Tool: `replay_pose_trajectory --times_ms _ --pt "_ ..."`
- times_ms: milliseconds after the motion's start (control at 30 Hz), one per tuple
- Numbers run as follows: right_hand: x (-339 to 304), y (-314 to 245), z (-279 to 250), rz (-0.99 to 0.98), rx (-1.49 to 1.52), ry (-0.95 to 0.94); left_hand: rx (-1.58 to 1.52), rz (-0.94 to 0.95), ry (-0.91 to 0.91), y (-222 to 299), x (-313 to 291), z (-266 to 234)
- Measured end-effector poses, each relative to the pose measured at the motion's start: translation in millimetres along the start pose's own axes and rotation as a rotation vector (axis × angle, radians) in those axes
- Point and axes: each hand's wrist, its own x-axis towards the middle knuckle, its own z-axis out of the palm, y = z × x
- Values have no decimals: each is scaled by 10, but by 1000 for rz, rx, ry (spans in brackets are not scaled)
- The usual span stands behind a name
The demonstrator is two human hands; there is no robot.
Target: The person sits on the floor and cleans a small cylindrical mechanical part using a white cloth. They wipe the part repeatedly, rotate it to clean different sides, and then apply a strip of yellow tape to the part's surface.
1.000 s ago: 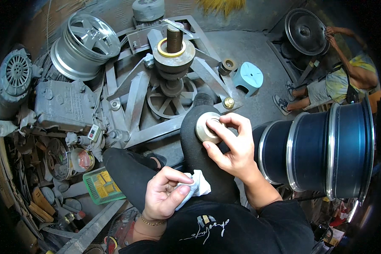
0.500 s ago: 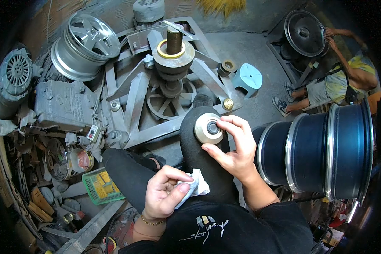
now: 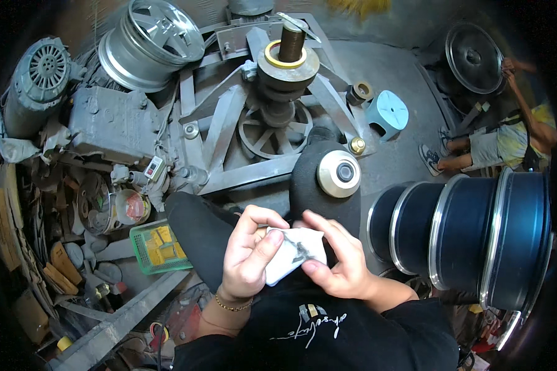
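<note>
White cloth (image 3: 296, 252) looked folded, dark-smudged. Left hand (image 3: 246, 260) had grip closed on it; right hand (image 3: 341, 263) curled at edge, hold unclear.

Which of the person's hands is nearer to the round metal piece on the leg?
Right. The right hand is below the round metal piece in the picture; the left hand is farther off, lower left.

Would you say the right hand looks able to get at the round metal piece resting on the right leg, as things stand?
Probably yes: the right hand is close by, with nothing visible between it and the round metal piece, though it would likely need to leave the white cloth first.
</note>
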Motion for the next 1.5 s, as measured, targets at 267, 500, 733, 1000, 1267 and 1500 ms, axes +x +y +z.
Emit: replay_pose_trajectory --times_ms 267,500,733,1000,1267,1500 --pt "-76 22 -100 455 771 -124 103 42 -16 43 -51 -21" --pt "-73 18 -115 485 864 -93 95 184 3 -42 -27 -60" --pt "-71 40 -102 558 1102 -108 224 243 11 -26 -30 -41" --pt "-8 -57 -64 636 1205 -17 314 170 25 40 -43 -23" --pt "-31 49 -120 521 1117 -169 340 174 26 83 -59 3" --pt "-47 -23 -24 547 977 30 418 182 14 57 -78 -38"
